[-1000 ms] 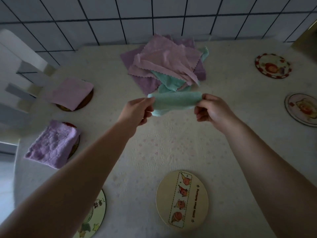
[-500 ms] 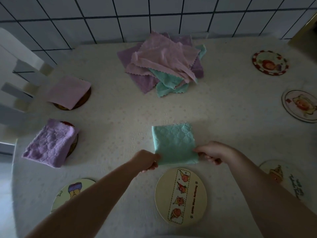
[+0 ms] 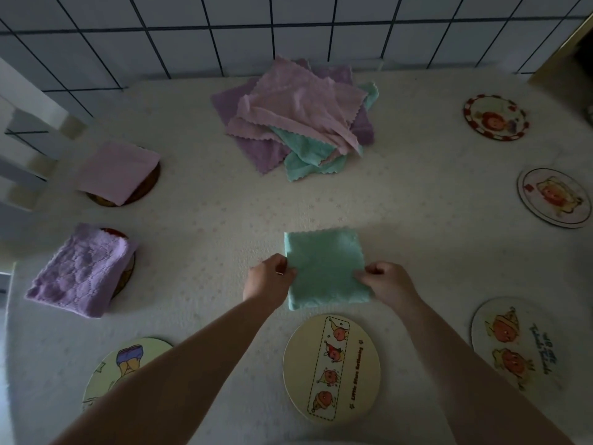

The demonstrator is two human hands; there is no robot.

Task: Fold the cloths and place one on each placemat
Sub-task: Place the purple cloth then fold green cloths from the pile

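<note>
The green cloth [image 3: 325, 268] (folded square) lies flat on the surface [image 3: 199, 239] near its front edge, between both hands, left [image 3: 268, 281] and right [image 3: 386, 282], each pinching a side.

place: home dining spot | evidence: cloth-covered counter [image 3: 417, 194], white tiled wall [image 3: 288, 30] behind it, cartoon placemats [image 3: 331, 367] round its edge

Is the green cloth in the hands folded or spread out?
Folded. The green cloth lies as a small neat square on the table, left hand and right hand pinching its sides.
</note>
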